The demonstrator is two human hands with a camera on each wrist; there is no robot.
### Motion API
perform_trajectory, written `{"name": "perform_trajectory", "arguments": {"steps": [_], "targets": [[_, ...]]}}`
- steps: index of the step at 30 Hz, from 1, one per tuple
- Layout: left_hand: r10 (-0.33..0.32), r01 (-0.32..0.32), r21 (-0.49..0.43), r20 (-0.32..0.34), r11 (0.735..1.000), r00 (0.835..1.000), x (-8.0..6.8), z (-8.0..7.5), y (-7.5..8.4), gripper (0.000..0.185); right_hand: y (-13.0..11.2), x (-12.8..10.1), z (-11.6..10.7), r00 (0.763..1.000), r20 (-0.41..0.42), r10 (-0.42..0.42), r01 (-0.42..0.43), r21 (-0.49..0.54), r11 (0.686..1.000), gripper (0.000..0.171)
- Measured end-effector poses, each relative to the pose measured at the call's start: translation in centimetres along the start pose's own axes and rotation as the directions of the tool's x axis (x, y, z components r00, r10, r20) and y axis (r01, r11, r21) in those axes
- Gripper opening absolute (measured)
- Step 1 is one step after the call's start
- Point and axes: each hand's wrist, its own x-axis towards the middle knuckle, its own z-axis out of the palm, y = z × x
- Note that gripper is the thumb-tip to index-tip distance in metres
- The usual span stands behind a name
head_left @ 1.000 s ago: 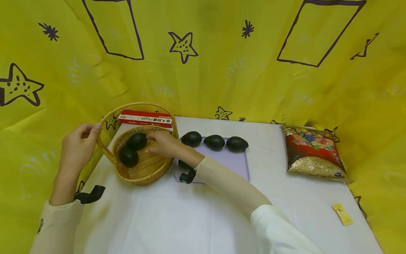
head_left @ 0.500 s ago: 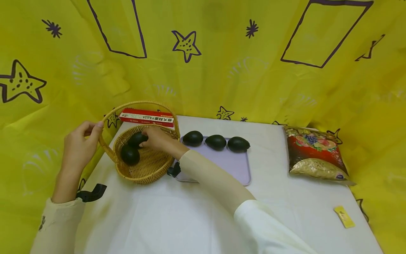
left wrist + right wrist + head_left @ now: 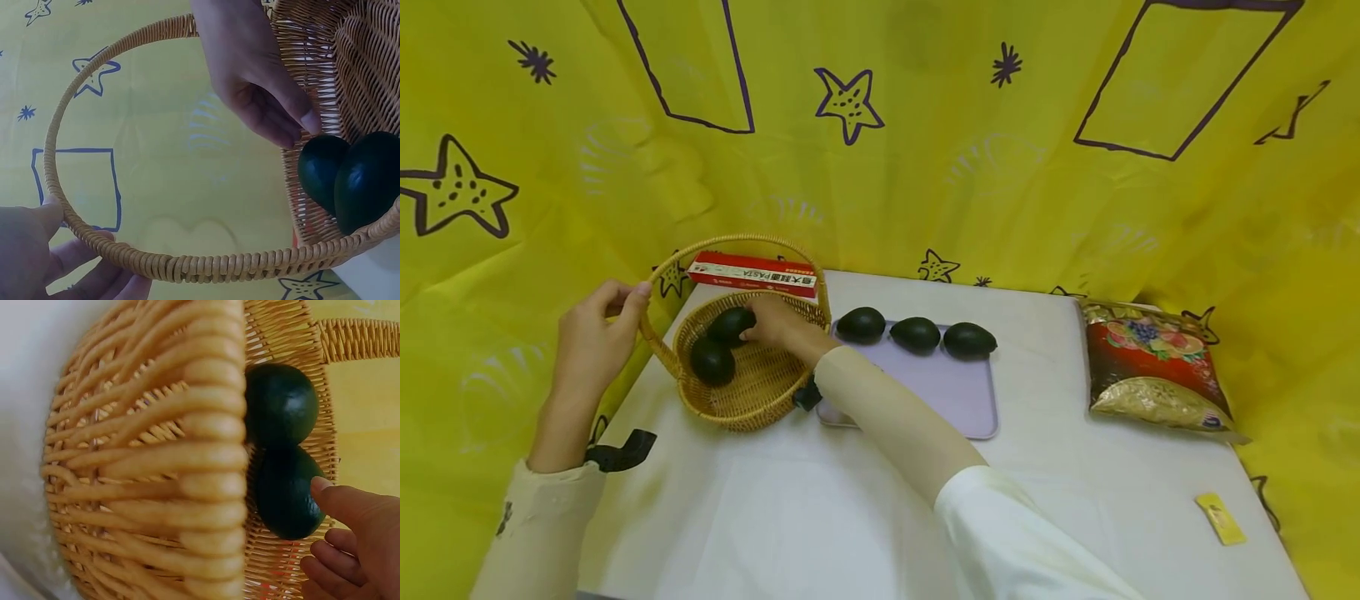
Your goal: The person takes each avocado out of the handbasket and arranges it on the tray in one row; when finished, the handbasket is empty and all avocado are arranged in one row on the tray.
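Observation:
A round wicker basket point(image 3: 760, 408) with a tall handle point(image 3: 156, 265) stands on the left of the white table. My left hand point(image 3: 597, 335) pinches the left side of that handle. Inside the basket lie two dark green avocados, a front one point(image 3: 712, 362) and a rear one point(image 3: 732, 325), against each other. My right hand point(image 3: 781, 323) reaches in from the right and pinches the right end of the rear avocado. In the right wrist view its thumb point(image 3: 337, 497) lies on the skin, with the other fingers curled beside it.
A lilac tray point(image 3: 955, 400) bears three more avocados point(image 3: 916, 335) along its back edge; my right forearm covers its left front. Behind the basket lies a red pasta box point(image 3: 752, 273). A red and gold bag point(image 3: 1157, 367) and a small yellow packet point(image 3: 1221, 518) are on the right.
My right hand has moved left onto the rear avocado from beside it. The forearm now hides an avocado seen earlier at the tray's left front. My left hand stays on the handle.

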Motion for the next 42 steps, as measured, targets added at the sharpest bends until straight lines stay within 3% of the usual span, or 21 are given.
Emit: {"name": "perform_trajectory", "arguments": {"steps": [22,33,42], "targets": [[-0.017,0.016,-0.022,-0.022,1.000,1.000,-0.2,-0.1,0.3,0.054,-0.4,1.8,1.4,0.999,0.012,-0.052,0.052,-0.041,0.998,0.051],[-0.003,0.002,-0.004,-0.040,1.000,0.999,0.1,0.2,0.2,0.050,-1.1,1.7,1.9,0.999,-0.020,0.025,-0.028,-0.166,0.986,0.052],[-0.018,0.018,-0.014,-0.035,1.000,0.999,-0.1,0.2,0.4,0.055,-1.3,1.6,1.8,1.000,-0.013,0.026,-0.028,-0.129,0.991,0.048]]}}
